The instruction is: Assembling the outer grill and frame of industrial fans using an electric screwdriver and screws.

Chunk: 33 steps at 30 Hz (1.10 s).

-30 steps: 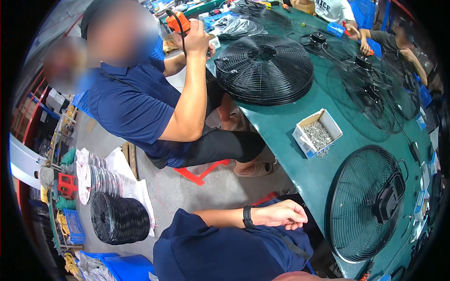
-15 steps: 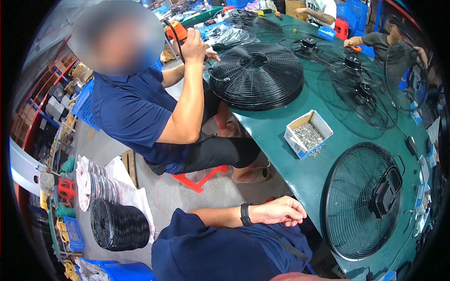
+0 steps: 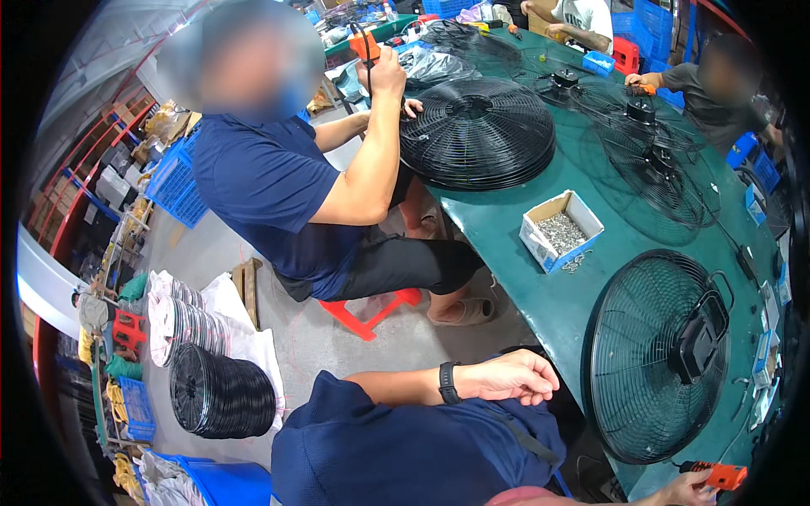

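My left hand (image 3: 515, 377) rests loosely curled and empty on my lap; my right hand (image 3: 685, 489) grips the orange driver (image 3: 719, 476) beside the assembled fan guard (image 3: 654, 354).

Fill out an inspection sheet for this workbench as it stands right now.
Surface: green table, long, shared by several workers.
Job's things: round black fan guard with a dark motor block, lying flat near the person's hands; orange power tool at the lower right.
Clutter: open cardboard box of screws, a few loose beside it; stacked black grilles farther up.
Hands: left hand loosely curled and empty, a black watch on its wrist; right hand on the orange tool at the frame edge.
Cables: thin black lead along the table's right edge.
Surroundings: co-worker in a blue shirt seated on a red stool; stacked grilles on the floor.
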### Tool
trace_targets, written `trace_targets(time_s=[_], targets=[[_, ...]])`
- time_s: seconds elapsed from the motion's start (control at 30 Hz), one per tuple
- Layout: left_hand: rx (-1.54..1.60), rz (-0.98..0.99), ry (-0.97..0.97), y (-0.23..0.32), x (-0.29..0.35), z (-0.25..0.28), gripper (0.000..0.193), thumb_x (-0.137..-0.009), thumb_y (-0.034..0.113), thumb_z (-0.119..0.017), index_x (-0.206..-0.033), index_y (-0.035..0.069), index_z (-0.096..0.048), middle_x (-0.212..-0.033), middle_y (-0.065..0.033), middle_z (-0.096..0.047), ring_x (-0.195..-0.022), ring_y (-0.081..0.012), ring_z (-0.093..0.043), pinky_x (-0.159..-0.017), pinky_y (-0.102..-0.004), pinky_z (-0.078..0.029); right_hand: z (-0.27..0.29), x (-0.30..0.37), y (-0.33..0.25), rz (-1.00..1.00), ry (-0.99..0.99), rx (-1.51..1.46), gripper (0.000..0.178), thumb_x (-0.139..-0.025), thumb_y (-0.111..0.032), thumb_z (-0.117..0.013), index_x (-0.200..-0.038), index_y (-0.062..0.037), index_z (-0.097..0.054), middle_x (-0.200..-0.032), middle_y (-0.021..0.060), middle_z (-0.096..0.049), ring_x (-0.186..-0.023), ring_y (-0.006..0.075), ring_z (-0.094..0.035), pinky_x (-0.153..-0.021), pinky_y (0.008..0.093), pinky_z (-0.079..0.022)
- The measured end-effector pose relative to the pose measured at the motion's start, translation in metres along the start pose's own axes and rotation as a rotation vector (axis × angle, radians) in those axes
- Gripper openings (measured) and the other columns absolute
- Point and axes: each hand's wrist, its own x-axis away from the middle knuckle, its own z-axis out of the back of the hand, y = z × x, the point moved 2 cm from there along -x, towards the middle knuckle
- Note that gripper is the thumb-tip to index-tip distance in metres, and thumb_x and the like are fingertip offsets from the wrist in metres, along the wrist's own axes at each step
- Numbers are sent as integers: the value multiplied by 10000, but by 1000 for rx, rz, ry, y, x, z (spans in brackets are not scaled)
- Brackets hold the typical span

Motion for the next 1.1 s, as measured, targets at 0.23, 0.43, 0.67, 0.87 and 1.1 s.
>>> trace_targets(time_s=[0.23, 0.43, 0.67, 0.87, 1.1], targets=[[34, 56, -66, -9, -3, -6, 128, -881, 88, -596, -968, -6, -602, -807, -70, -632, -654, -111, -596, -563, -225, -482, 0, -17, 4, -426, -173, -397, 474, -923, -312, -558, -1142, 102, -489, -1000, 162, -618, -946, 273, -602, -839, 341, -494], [67, 112, -117, -15, -12, -6, 119, -882, 74, -583, -972, 0, -606, -811, -70, -645, -648, -113, -599, -544, -215, -468, 33, -10, -53, -402, 17, -690, 492, -932, -326, -524, -1165, 103, -470, -1130, 203, -571, -1094, 333, -535, -925, 433, -446], [381, 238, -153, -25, -36, -15, 147, -868, 53, -554, -986, -22, -597, -858, -100, -573, -631, -132, -447, -486, -214, -344, 55, -13, -134, -387, -317, -1431, 581, -722, -427, -659, -1052, 22, -494, -817, 101, -445, -730, 209, -457, -690, 378, -367], [438, 336, -139, -34, -46, -29, 180, -928, 143, -521, -969, -19, -586, -823, -51, -550, -643, -111, -424, -494, -201, -351, 19, 37, -222, -414, -517, -1604, 468, -763, -377, -647, -978, -51, -388, -689, 65, -513, -542, 186, -524, -543, 337, -415], [407, 346, -131, -39, -56, -37, 179, -943, 158, -510, -967, 0, -592, -827, -44, -564, -646, -108, -449, -501, -200, -362, 1, 65, -252, -362, -532, -1668, 532, -790, -396, -676, -1038, -52, -354, -710, 91, -542, -550, 210, -571, -548, 362, -484]])
